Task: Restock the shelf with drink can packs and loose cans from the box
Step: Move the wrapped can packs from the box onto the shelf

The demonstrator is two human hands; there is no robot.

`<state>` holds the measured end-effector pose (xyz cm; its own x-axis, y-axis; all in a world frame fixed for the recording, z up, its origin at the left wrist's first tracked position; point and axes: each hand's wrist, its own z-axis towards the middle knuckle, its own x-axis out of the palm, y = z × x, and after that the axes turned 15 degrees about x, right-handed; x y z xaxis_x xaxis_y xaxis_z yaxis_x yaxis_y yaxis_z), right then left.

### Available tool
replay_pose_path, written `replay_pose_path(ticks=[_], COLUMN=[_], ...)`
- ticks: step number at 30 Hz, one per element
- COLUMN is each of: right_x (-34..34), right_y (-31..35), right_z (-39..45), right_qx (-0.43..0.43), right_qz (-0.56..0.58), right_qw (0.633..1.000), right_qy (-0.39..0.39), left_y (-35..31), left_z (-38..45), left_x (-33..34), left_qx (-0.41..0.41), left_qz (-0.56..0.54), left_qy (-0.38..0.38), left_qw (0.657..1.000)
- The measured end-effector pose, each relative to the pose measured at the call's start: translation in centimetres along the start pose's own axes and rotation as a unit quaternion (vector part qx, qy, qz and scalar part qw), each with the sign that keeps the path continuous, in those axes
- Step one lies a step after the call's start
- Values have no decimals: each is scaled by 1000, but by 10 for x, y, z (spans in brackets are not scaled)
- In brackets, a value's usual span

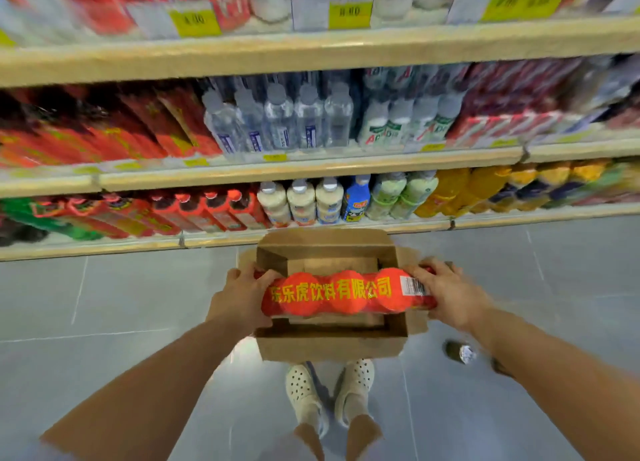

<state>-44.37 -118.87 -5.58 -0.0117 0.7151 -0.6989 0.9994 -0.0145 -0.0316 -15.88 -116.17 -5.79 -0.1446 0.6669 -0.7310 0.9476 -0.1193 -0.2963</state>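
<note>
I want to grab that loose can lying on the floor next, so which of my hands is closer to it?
Right. Your right hand grips the right end of the red can pack, just above the loose can. Your left hand grips the pack's far end, across the box.

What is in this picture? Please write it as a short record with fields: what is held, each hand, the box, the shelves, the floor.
held item: red can pack with yellow writing, wrapped in film, lying lengthwise above the box
left hand: left hand grips the pack's left end
right hand: right hand grips the pack's right end, by the barcode
box: open cardboard box on the floor, flaps out
shelves: shelves filled with bottles and red packs
floor: grey tiled floor; a small dark item lies right of the box, too blurred to identify
</note>
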Motion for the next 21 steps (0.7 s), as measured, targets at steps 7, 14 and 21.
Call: replay_pose_path(ticks=[7,14,21], right_x=[-81,-166,-266], right_y=[5,10,4], right_z=[-71,-117,-172], right_qx=[-57,-80,-139], right_qz=[-55,-48,54], right_qw=[993,981,955], right_qy=[-85,-172,-256], left_y=[-7,-9,-33], left_z=[-67,-108,-168], left_x=[-75,-155,-252], left_qx=[35,55,54], left_qz=[24,75,51], left_qy=[-77,-128,-249], left_qw=[996,987,966])
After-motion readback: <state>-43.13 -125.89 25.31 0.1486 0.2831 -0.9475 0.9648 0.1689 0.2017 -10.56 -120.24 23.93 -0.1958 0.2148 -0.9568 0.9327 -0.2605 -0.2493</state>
